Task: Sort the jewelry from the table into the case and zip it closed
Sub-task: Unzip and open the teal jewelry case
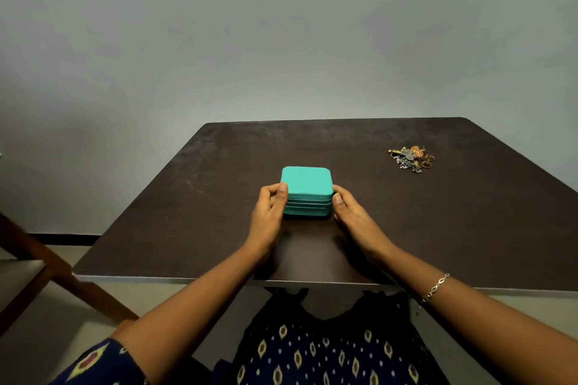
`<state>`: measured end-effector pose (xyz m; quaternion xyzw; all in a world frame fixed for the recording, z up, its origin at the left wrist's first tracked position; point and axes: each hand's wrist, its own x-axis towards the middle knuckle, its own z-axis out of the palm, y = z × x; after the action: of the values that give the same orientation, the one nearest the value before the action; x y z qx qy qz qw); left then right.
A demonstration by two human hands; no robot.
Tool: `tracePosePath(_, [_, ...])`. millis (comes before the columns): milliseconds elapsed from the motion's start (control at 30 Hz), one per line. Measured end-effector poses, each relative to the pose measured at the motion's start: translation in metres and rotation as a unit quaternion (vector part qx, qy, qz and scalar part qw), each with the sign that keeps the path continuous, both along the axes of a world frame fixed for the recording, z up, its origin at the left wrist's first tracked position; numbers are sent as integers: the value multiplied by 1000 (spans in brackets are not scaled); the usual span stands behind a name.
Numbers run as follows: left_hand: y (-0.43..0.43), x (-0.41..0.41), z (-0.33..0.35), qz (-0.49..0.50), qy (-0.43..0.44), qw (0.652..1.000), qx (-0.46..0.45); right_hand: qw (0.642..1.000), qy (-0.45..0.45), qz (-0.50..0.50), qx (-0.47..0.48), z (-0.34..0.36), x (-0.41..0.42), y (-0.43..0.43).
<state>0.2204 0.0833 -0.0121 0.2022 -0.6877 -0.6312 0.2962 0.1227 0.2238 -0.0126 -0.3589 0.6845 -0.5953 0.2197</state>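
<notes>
The case [306, 191] sits on the table [438, 228], centred left to right, nearer the front edge. The left hand [269, 212] holds its left side and the right hand [353, 216] its right side. The jewelry [411, 159] lies piled on the table, behind and well right of the case. A frame [47, 262] stands left of the table.

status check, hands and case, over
Hands: left hand and right hand grip teal case, lid down. Jewelry pile untouched, far right of it. Nothing in the way.
</notes>
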Motion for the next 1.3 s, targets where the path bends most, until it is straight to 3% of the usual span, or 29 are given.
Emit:
tracePosePath(533, [-12,2,-12,13,-10,1000,-24,1000,2,3,14,-5,-3,4])
tracePosePath(767, [-32,-18,-9,-85,-42,995,21,995,-53,-88,-13,2,-25,0])
tracePosePath(933, [-34,-26,-3,-145,-93,983,-58,994,17,-96,47,0,-59,-13])
tracePosePath(1167, [-39,-26,-10,-135,-78,984,-90,992,84,-54,73,-2,-77,-37])
tracePosePath(1300, [-39,-27,-13,-122,-62,986,-91,997,58,-18,42,-4,-82,-46])
